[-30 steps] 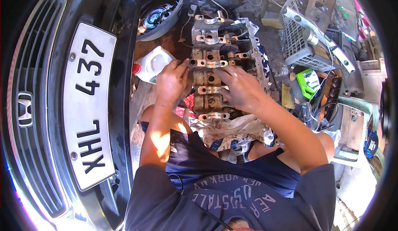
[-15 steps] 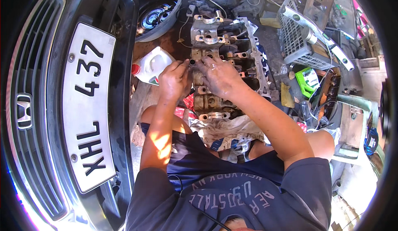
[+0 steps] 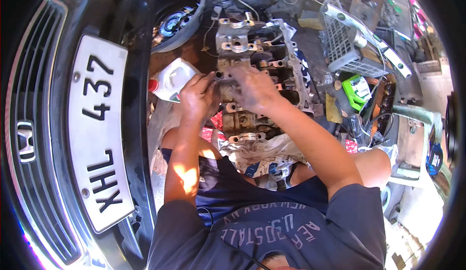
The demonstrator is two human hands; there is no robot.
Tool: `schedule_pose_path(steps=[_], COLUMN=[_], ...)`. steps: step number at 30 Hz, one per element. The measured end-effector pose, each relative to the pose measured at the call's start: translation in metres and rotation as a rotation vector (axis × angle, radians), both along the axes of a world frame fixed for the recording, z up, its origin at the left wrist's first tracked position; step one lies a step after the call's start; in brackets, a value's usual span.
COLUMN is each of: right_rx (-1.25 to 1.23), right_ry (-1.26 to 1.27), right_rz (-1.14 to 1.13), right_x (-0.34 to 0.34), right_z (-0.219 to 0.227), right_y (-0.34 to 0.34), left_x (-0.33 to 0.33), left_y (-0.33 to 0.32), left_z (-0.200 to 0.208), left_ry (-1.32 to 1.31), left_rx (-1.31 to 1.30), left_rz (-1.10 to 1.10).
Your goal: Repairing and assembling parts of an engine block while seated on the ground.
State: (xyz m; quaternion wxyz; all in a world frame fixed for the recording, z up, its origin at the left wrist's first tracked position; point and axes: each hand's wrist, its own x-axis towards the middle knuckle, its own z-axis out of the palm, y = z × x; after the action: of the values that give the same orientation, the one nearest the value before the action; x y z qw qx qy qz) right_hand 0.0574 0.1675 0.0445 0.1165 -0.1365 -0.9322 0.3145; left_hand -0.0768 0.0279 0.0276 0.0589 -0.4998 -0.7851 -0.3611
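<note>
An engine block [image 3: 244, 120] lies in front of me, with shiny metal bearing caps across it. My left hand [image 3: 199, 94] is at the block's left edge, its fingers curled in against the end of a dark-holed bearing cap [image 3: 219, 75]. Over the middle of the block, my right hand [image 3: 256, 89] reaches down onto the same cap's area, its fingers smeared by motion. What lies beneath those fingers is hidden. A white plastic jug [image 3: 175, 79] with a red cap stands just left of my left hand.
A car's front bumper with its plate [image 3: 99, 129] rises close on the left. Behind the jug sits a dark basin [image 3: 196, 20] of metal parts. To the right are a grey crate [image 3: 340, 47], a green box [image 3: 357, 93] and a pale green stool [image 3: 412, 110].
The whole view has shifted slightly. My right fingers have become blurred with movement over the block, while my left hand stays at the cap's end.
</note>
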Motion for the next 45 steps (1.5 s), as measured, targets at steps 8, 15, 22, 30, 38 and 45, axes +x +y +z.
schedule_pose_path(steps=[8,15,22,30,38,45], right_rx=[-0.053,-0.750,-0.449,-0.649,-1.379,-1.328], right_ry=[0.122,-0.196,-1.012,-0.592,0.012,-0.055], right_rz=[-0.096,0.254,0.215,-0.327,-0.420,-0.343], right_x=[0.020,0.109,0.139,0.123,0.126,0.109], right_z=[0.012,0.057,0.003,-0.047,-0.118,-0.123], right_y=[-0.026,-0.057,-0.075,-0.089,-0.131,-0.130], left_x=[-0.031,-0.072,-0.107,-0.111,-0.072,-0.071], left_y=[-0.003,0.019,0.064,0.078,0.085,0.087], left_z=[-0.035,-0.026,-0.053,-0.093,-0.074,-0.068], left_ry=[-0.818,-1.146,-1.183,-1.369,-1.407,-1.476], left_rx=[0.105,-0.329,-0.249,-0.176,-0.047,0.031], left_rz=[0.120,0.265,0.209,0.092,0.043,0.026])
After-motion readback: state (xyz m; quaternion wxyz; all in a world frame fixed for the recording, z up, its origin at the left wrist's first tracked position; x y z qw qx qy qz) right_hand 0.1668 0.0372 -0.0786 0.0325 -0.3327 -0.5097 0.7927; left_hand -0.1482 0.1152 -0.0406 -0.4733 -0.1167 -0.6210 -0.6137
